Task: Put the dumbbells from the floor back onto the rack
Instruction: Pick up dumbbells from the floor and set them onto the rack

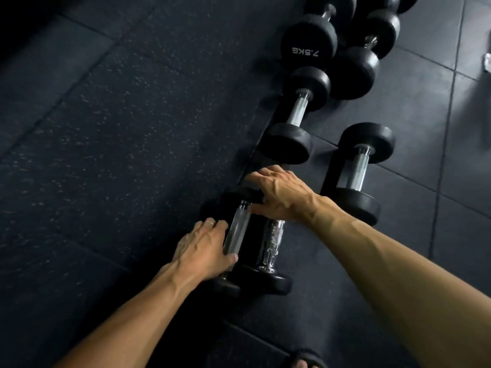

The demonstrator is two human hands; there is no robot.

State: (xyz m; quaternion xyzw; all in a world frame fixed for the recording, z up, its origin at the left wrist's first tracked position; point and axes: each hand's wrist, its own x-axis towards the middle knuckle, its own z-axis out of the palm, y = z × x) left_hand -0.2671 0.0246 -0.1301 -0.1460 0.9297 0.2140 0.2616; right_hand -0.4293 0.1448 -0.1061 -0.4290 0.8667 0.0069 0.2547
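Dumbbells lie on the dark speckled rubber floor (119, 128), two side by side at six o'clock. Our left hand (204, 245) curls its fingers around the left dumbbell (236, 232) by its steel handle. Our right hand (279, 193) rests spread on the top head of its neighbour (273, 243), fingers relaxed, grasping nothing. At two o'clock another dumbbell (358, 171) lies apart; toward twelve o'clock more lie, one marked 7.5KG (308, 41).
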